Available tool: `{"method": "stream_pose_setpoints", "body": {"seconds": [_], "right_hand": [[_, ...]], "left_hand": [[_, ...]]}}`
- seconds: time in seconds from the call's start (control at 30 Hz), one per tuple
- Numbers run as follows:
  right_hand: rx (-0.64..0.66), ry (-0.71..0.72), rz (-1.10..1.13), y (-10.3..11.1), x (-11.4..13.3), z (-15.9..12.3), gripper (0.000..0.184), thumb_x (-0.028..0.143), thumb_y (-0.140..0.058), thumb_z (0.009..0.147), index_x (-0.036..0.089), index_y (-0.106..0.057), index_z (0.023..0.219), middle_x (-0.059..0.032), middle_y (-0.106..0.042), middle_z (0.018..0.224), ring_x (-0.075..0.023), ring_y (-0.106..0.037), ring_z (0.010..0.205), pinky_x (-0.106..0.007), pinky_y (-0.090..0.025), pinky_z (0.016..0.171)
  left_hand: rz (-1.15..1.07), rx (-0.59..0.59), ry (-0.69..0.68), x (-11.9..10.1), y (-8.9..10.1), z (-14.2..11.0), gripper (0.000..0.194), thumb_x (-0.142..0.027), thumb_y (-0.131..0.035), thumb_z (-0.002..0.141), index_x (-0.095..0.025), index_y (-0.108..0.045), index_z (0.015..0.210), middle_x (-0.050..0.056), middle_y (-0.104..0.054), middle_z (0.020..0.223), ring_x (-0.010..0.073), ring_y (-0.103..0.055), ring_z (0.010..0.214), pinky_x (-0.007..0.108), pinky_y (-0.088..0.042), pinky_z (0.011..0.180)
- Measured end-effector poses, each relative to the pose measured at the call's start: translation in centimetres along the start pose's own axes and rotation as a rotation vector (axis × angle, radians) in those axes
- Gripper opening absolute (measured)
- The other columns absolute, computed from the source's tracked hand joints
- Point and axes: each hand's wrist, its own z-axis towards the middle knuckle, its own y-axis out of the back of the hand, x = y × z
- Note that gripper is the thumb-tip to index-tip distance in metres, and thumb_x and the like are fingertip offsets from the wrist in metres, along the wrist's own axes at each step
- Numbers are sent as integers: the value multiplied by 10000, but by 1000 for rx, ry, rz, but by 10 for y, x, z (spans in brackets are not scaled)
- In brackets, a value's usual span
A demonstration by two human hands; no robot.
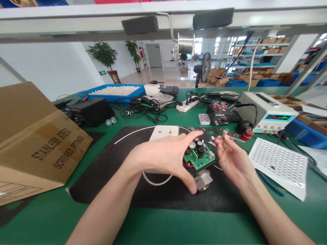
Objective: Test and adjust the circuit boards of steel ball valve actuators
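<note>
My left hand (168, 153) is curved around the left side of a dark housing with an exposed green circuit board (201, 157), thumb low and index finger along the top. Black and silver round components stand on the board, with thin red wires at its lower left. A metal hex fitting (204, 180) sticks out below, by my thumb. To the right of the board, my right hand (233, 160) is closed in a pinch on a thin metal tool (219, 138). A small pale round piece (212, 138) shows at the tool's tip; its kind is unclear.
A white box (163, 131) with white tubing sits behind my left hand on the black mat (102, 183). A cardboard carton (51, 143) stands left. At right are a perforated white sheet (281, 166), a power supply (268, 112) and a soldering station (221, 115). A solder spool (186, 45) hangs above.
</note>
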Motion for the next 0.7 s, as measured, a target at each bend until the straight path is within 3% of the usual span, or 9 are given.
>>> {"method": "stream_pose_setpoints", "body": {"seconds": [0.1,0.2,0.33,0.4,0.53,0.6,0.7], "right_hand": [[-2,-7,6,-2,0,-2,164,97,-790,835,159,-752,982,-42,-815,866,-141,-809,795,-151,-658,734],[-10,5,-9,-2,3,-3,139,108,-780,850,157,-743,975,-47,-816,869,-140,-809,798,-156,-659,730],[-4,64,-46,-2,8,-3,161,125,-830,815,163,-735,940,-26,-818,859,-137,-808,782,-146,-657,710],[6,94,-66,-2,9,-4,191,136,-861,789,173,-734,927,-10,-819,854,-138,-809,780,-137,-653,694],[23,108,-94,-1,9,-3,195,142,-868,785,167,-741,931,-26,-825,863,-150,-814,791,-148,-657,708],[28,103,-101,1,8,-1,172,140,-855,801,170,-742,928,-29,-827,868,-151,-815,802,-157,-659,716],[20,109,-87,3,9,2,175,136,-861,795,180,-739,912,-15,-826,853,-145,-814,810,-147,-655,711]], "left_hand": [[17,91,-65,12,10,-2,1306,-583,-961,524,-374,-285,1621,69,-631,1423,332,-666,1185,348,-507,918],[97,80,-51,17,13,-2,1103,-511,-957,582,-363,-431,1540,33,-705,1220,300,-695,1061,316,-508,814],[138,-10,-147,14,6,0,998,-478,-979,530,-268,-529,1396,88,-588,1376,309,-639,1172,334,-517,918],[94,-14,-170,11,2,3,981,-470,-962,556,-235,-503,1391,105,-566,1412,310,-637,1188,349,-518,959],[8,-69,-174,7,-5,6,1136,-535,-923,609,-246,-352,1548,110,-533,1511,338,-574,1330,400,-455,1113],[-16,-109,-133,4,-9,4,1174,-570,-918,597,-252,-338,1566,120,-498,1554,364,-537,1378,432,-432,1149],[-59,-163,-17,-4,-16,-4,1192,-578,-915,582,-259,-324,1567,134,-547,1493,377,-602,1295,464,-491,1084]]}}
